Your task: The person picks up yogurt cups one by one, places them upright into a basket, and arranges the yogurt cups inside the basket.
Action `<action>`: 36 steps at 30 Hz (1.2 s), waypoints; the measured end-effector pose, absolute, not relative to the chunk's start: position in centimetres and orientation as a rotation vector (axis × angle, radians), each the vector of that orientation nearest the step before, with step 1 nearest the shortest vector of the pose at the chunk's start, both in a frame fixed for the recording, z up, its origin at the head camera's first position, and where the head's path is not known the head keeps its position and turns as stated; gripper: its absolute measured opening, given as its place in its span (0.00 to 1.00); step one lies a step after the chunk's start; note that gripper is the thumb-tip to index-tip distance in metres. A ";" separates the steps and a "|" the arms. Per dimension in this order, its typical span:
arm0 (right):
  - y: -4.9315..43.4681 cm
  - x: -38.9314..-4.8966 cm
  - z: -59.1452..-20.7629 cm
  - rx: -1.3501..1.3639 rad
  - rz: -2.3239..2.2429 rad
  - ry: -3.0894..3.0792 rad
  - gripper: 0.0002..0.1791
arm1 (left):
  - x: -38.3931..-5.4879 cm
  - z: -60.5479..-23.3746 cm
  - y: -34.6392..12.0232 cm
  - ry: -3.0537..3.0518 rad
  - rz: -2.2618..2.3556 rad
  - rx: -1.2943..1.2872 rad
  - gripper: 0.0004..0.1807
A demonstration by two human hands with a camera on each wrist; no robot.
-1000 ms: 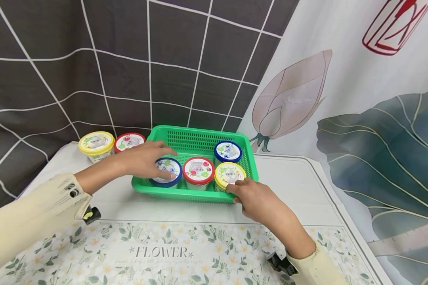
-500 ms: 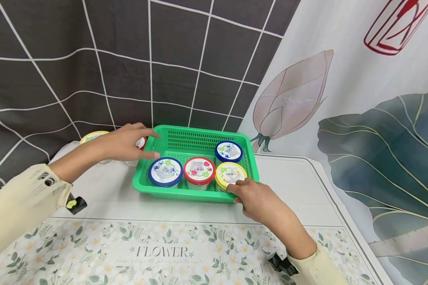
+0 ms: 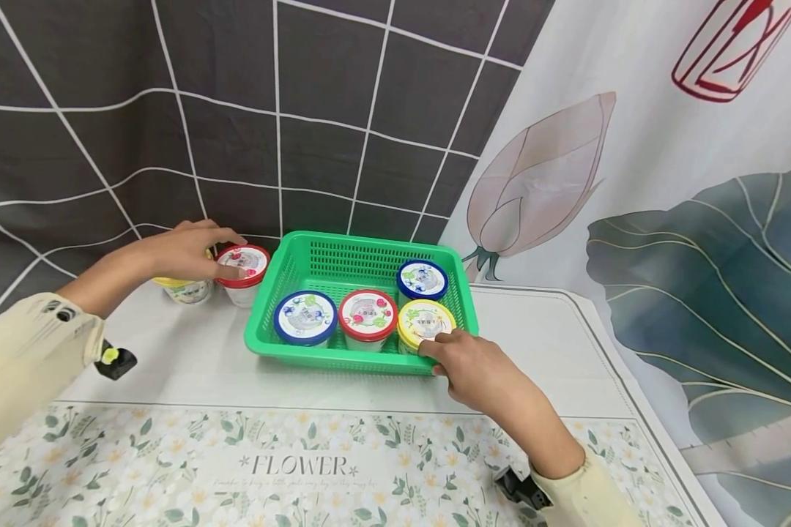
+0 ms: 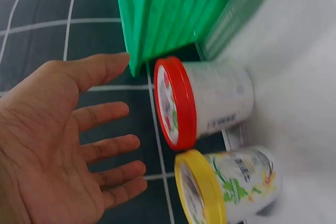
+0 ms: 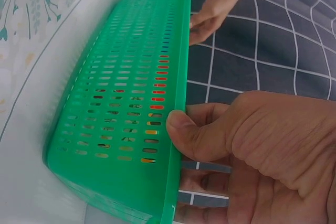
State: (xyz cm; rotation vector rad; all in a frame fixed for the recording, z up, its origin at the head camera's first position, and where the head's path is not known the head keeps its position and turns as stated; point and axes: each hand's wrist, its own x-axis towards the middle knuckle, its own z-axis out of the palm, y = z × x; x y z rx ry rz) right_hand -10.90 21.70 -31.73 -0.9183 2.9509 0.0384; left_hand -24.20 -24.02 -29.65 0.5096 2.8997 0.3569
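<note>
My left hand (image 3: 186, 252) hovers over two lidded tubs outside the basket, fingers spread and holding nothing. In the left wrist view its fingertips stop short of the red-lidded tub (image 4: 220, 98) and the yellow-lidded tub (image 4: 244, 179). At the near right corner of the green plastic basket (image 3: 343, 359), my right hand (image 3: 474, 366) grips the rim, its thumb outside and its fingers over the inner side. Inside the basket sit a blue-lidded tub (image 3: 306, 318), a red-lidded tub (image 3: 368, 315), a yellow-lidded tub (image 3: 425, 320) and, behind that, another blue-lidded tub (image 3: 422, 279).
A dark cloth (image 3: 224, 146) with white grid lines hangs behind the table, and a white curtain (image 3: 540, 241) with plant prints hangs at the right. The white tabletop (image 3: 191, 359) has a floral mat (image 3: 303, 505) along its front.
My left hand has moved left, from the blue-lidded tub in the basket to the two tubs outside it. The right hand and the basket have stayed in place.
</note>
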 end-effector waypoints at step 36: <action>22.0 -10.5 -32.3 -0.995 0.117 3.034 0.13 | -26.4 -32.7 -30.2 2.841 0.382 0.378 0.40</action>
